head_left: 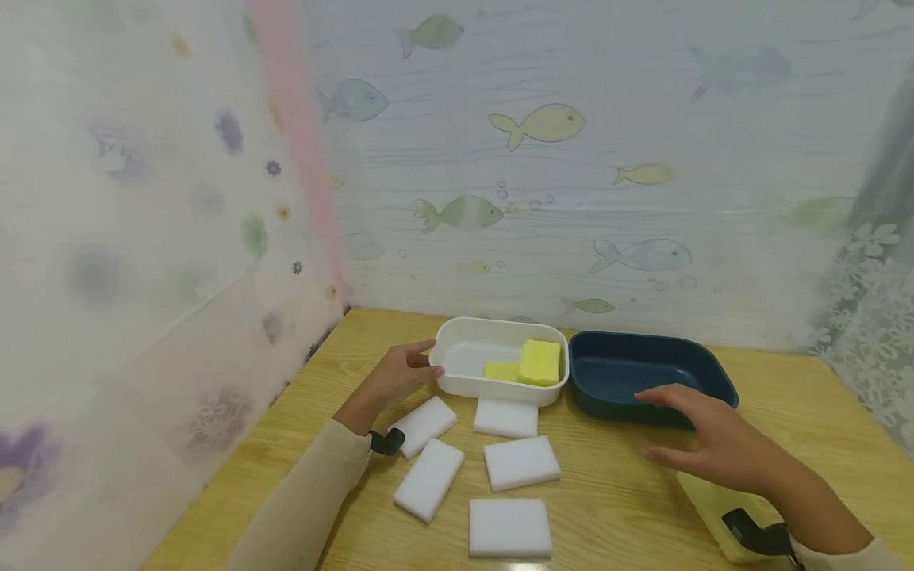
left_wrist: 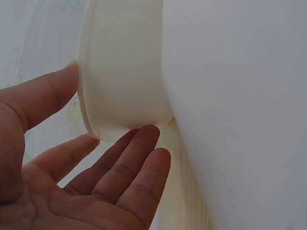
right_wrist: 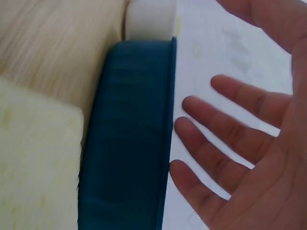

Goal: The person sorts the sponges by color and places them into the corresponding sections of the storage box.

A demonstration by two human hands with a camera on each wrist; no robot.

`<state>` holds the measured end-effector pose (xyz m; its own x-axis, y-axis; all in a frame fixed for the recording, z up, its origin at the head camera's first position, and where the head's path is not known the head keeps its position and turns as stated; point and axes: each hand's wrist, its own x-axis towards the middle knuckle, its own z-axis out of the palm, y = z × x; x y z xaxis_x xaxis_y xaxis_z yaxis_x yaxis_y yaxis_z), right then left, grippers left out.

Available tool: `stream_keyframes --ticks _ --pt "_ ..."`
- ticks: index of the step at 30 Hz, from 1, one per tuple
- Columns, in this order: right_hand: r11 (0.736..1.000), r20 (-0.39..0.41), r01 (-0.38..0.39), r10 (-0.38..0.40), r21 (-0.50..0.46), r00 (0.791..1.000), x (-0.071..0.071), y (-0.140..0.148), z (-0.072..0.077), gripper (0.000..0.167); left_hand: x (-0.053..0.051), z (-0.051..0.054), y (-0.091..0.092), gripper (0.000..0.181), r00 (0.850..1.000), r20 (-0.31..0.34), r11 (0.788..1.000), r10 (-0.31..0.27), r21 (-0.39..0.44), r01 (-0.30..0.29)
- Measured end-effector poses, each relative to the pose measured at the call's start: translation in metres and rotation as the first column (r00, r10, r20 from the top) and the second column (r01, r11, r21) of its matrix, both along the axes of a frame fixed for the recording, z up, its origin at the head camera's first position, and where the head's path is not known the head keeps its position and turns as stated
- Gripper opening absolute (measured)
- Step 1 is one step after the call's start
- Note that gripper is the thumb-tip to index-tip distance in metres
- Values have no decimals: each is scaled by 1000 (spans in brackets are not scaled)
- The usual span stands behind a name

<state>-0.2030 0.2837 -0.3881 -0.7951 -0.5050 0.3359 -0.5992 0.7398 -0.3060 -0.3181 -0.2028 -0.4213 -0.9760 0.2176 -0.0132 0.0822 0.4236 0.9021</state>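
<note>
My left hand [head_left: 400, 375] touches the left end of a white plastic container [head_left: 457, 385], thumb and index finger at its rim. In the left wrist view its other fingers [left_wrist: 139, 184] stretch slightly bent beside the outer wall. Two yellow sponges [head_left: 540, 362] lie in that container's right part, one leaning on the other. Over the front right edge of a dark blue container [head_left: 607, 406] hovers my right hand [head_left: 721, 440], fingers spread and holding nothing. Below its wrist a pale yellow sponge [head_left: 707, 507] lies on the table, partly hidden by the arm.
Several white sponges [head_left: 510, 528] lie on the wooden table [head_left: 607, 507] in front of the white container. One white sponge [head_left: 507, 418] touches or sits close to its front wall. Fish-patterned curtain sheets [head_left: 457, 262] hang behind the table and at the left.
</note>
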Motion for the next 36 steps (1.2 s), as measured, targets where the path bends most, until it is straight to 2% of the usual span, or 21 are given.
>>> stream_keyframes --ticks 4,7,13,17,22,25,28,29,36 --pt "1000 -42 -6 6 -17 999 6 7 -2 67 0 0 0 76 1000 1 1000 9 -9 -9" --pt "1000 -27 -6 5 -30 1000 9 12 -3 67 -1 1 0 75 1000 3 1000 14 -19 -14" --pt "996 79 -35 42 -84 996 12 26 -10 63 1 2 1 75 1000 6 999 21 -27 -21" --pt "993 181 -71 87 -96 980 11 40 -14 61 1 2 2 75 1000 6 999 21 -31 -20" --pt "989 345 -117 142 -92 928 6 65 -18 61 2 2 4 75 1000 11 999 25 -37 -25" --pt "987 477 -124 156 -98 865 2 79 -20 61 3 3 4 74 999 11 999 30 -41 -29" --pt "990 587 -109 143 -93 797 -2 89 -21 63 3 3 4 74 999 9 998 32 -47 -32" --pt "991 611 -99 131 -87 781 -2 91 -21 64 4 3 4 74 999 10 998 32 -49 -32" --pt "995 632 -89 101 -52 768 -3 91 -22 58 2 3 2 74 1000 1 998 27 -57 -27"
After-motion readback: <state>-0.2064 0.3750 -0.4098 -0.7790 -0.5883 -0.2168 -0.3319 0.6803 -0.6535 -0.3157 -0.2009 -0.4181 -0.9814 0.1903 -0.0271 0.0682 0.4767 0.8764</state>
